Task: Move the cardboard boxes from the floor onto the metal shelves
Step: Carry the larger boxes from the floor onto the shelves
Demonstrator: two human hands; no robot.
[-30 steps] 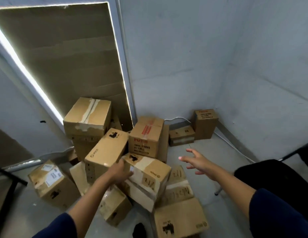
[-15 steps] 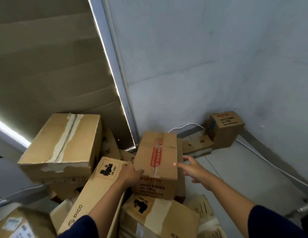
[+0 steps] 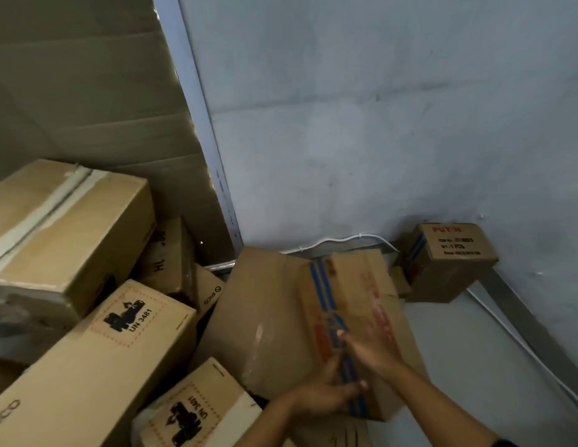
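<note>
A pile of cardboard boxes lies on the floor in a room corner. The box with red and blue tape [image 3: 274,317] is tipped up on its edge in the middle. My left hand [image 3: 326,395] grips its near lower edge with the thumb on the taped face. My right hand [image 3: 371,350] lies flat against that face, fingers stretched up and to the left. Motion blurs both hands. No metal shelves are in view.
A large taped box [image 3: 65,227] sits at the left above a long PICO box [image 3: 97,366]. A small UN 3481 box [image 3: 194,411] lies at the bottom. Another box [image 3: 449,262] stands in the far right corner. A white cable [image 3: 345,238] runs along the wall base.
The view has moved closer and lower. The taped box has tipped from standing upright onto its edge. Both hands have come together on its taped face.
</note>
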